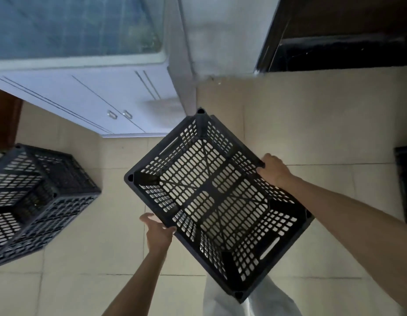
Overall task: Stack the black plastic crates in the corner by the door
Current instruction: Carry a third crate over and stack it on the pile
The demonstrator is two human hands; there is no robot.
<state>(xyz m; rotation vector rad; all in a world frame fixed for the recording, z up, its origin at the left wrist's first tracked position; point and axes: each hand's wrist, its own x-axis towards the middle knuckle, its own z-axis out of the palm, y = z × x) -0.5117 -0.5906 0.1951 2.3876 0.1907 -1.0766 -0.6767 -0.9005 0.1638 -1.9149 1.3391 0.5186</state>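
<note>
Biggest thing in view is the beige tiled floor (312, 124), which fills most of the shot. Next is a white cabinet with a glass top section (88, 96) standing against the wall at the upper left. A dark brown door (334, 42) sits at the upper right, with a strip of pale wall between the two.

The main event is the black perforated plastic crate (207, 192) in the middle. It's open side up, turned diagonally and held off the floor in front of the person. Its far corner points at the wall strip between cabinet and door, and its near corner hangs over a white trouser leg (255, 302).

Over at the left edge, on the floor just in front of the cabinet, sits a stack of matching black slotted crates (38, 201). It's well apart from the held one.

There's also a dark boxy thing (405, 188) cut off at the right edge, can't tell what it is.

The right hand (274, 169) grips the crate's right-side rim near a corner, fingers curled tight over the edge. The left hand (158, 231) holds the left-side rim, thumb hooked over the top and fingers wrapped around the outside.

Two small metal handles (119, 114) sit on the cabinet doors.
</note>
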